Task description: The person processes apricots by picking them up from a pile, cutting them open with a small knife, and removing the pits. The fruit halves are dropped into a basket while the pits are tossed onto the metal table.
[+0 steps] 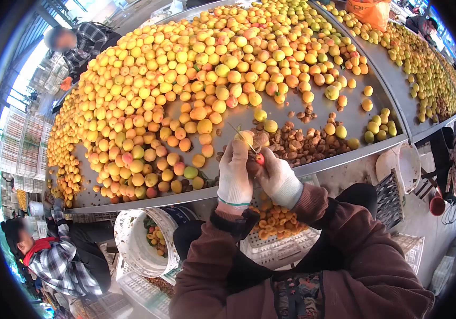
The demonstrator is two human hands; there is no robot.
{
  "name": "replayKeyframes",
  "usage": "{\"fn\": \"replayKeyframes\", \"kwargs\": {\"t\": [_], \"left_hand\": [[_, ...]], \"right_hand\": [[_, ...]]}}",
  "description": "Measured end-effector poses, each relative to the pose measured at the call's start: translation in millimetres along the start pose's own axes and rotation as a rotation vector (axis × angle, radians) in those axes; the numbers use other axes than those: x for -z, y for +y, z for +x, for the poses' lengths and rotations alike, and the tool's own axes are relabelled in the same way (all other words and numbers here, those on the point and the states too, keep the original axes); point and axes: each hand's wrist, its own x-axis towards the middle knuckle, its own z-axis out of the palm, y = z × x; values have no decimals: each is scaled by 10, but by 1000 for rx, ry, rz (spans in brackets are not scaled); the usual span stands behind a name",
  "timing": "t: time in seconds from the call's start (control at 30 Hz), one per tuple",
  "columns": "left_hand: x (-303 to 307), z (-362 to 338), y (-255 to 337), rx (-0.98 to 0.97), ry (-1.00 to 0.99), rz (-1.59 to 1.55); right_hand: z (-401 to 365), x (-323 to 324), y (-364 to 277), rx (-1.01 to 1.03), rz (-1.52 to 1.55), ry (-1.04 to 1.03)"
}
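Note:
My left hand (235, 173), in a white glove, is closed around a yellow apricot (245, 138) near the table's front edge. Close beside it, my right hand (278, 178), also gloved, is closed on a small tool with a red end (260, 159); a thin line runs from it across the apricot. Both hands nearly touch. Just behind them on the metal table (313, 168) lies a heap of brown pits (297, 143). Many yellow and orange apricots (175, 69) cover the table to the left and beyond.
Below the hands, a white crate (275, 252) holds opened apricot halves (278, 223). A white bucket (129, 239) stands left of my legs. Another bucket (398, 165) and a red container (436, 205) are at right. Two people (68, 260) (87, 45) are on the left. An orange bag (370, 13) lies at the back.

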Motion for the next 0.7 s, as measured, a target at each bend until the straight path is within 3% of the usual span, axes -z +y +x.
{"fn": "replayKeyframes", "kwargs": {"t": [0.13, 0.2, 0.23, 0.3, 0.33, 0.4, 0.43, 0.5, 0.53, 0.57, 0.6, 0.63, 0.7], "left_hand": [[173, 26, -99, 31, -80, -121], [301, 2, -128, -335, -2, 1039], [281, -2, -121, -334, -1, 1038], [187, -12, -69, -102, -106, 127], [144, -30, -31, -100, -105, 127], [83, -57, 26, -189, -9, 570], [102, -23, 8, -195, -4, 570], [192, 70, -58, 18, -1, -136], [240, 91, -76, 16, -1, -139], [287, 104, -91, 81, -48, -190], [304, 98, -108, 149, -93, -243], [236, 43, -161, 149, -94, -246], [-13, -97, -339, -207, -7, 559]], "right_hand": [[25, 17, 46, 60, -161, 24], [70, 31, 82, 92, -247, -5], [75, 34, 86, 92, -248, -7], [80, 30, 94, 120, -320, -1], [82, 25, 108, 119, -319, -3], [83, 23, 134, 145, -363, 0], [76, 45, 134, 153, -362, -2], [30, 97, 94, 321, -305, 101], [17, 112, 50, 168, -284, 106], [42, 150, -3, 169, -290, 104], [94, 192, -73, 251, -204, 232], [131, 222, -141, 333, -116, 362], [155, 235, -168, 338, -141, 401]]}}
